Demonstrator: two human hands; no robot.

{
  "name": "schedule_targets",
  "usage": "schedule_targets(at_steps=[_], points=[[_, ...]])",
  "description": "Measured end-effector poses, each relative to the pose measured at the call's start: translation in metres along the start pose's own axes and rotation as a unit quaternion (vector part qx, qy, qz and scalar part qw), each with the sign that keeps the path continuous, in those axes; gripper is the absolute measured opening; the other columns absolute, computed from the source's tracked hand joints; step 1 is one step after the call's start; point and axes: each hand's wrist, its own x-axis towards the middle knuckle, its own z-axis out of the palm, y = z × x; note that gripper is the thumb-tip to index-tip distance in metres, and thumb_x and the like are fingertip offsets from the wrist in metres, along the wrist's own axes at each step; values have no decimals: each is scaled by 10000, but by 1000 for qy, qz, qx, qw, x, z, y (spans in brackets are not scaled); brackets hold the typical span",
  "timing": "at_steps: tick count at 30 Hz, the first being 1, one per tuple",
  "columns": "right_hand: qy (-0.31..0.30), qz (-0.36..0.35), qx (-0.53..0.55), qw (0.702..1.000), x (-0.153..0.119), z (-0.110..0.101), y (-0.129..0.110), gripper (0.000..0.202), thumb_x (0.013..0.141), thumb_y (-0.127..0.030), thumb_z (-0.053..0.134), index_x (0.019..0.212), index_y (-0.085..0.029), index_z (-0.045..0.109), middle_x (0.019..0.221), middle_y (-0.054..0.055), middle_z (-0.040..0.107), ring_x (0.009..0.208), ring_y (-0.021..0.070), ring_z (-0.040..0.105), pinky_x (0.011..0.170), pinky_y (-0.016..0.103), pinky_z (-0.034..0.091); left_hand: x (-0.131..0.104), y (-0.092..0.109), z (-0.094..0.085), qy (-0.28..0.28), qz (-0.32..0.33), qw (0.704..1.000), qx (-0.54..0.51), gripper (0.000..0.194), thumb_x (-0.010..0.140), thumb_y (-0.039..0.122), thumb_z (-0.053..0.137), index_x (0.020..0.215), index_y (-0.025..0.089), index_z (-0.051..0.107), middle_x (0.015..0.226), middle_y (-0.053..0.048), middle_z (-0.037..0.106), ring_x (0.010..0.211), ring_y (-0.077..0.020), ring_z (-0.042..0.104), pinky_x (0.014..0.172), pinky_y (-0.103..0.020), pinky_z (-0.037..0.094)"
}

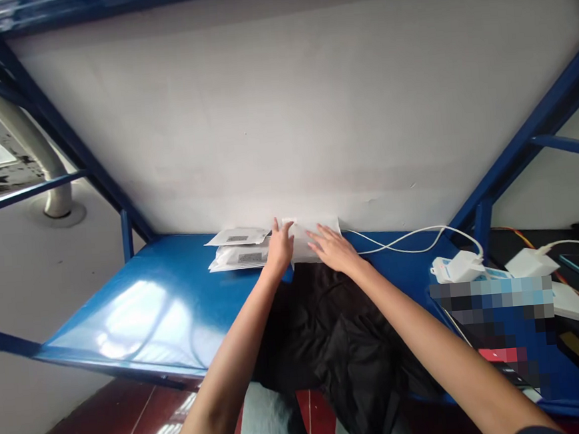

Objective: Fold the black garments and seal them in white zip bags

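My left hand (281,246) is at the left edge of a flat white sheet or bag (304,248), its fingers apart and the thumb pointing right. My right hand (330,244) lies with spread fingers on the right part of that white piece. Just left of my left hand, white packages with dark printed labels (240,255) are stacked near the wall. Black cloth (350,346) lies in front of the white piece and hangs over the table's front edge. Whether my left fingers touch the sheet or the stack is unclear.
The blue table (176,299) has a blue metal frame at both ends. At the right are white cables (402,243), a power strip with chargers (466,266) and partly pixelated objects. A pale wall (311,108) rises behind.
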Motion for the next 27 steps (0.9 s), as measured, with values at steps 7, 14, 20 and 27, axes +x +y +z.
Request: schedule_targets(at_steps=[7, 14, 20, 27], points=[[-76, 34, 19, 996, -8, 14, 22, 541, 1055, -469, 412, 1557, -277, 477, 1666, 93, 395, 1565, 353, 282, 1246, 606, 239, -105, 31, -10, -204, 94, 934, 280, 280, 1035, 266, 519, 1284, 238, 642, 1317, -143, 661, 1245, -292, 638, 1099, -450, 467], [31, 162, 122, 979, -180, -74, -21, 456, 1036, -555, 440, 1379, -309, 612, 1131, 96, 709, 991, 269, 708, 853, 393, 601, -179, 67, -18, -327, -13, 902, 283, 463, 860, 632, 718, 1025, 201, 675, 1017, -124, 676, 989, -332, 690, 758, -355, 534], [2, 231, 207, 951, -274, -56, -67, 660, 971, -603, 563, 1553, -326, 422, 1226, 107, 695, 995, 265, 720, 844, 405, 635, -177, 81, -10, -347, -42, 933, 81, 193, 947, 372, 654, 1046, 208, 674, 917, -55, 716, 875, -247, 701, 763, -308, 518], [162, 221, 301, 913, -212, -79, -27, 705, 955, -603, 591, 1578, -357, 370, 1480, 121, 568, 1324, 309, 594, 1088, 501, 514, -151, 90, 29, -192, -116, 952, -208, 362, 1030, 375, 493, 1345, 201, 524, 1275, -106, 695, 1186, -251, 664, 978, -358, 551]])
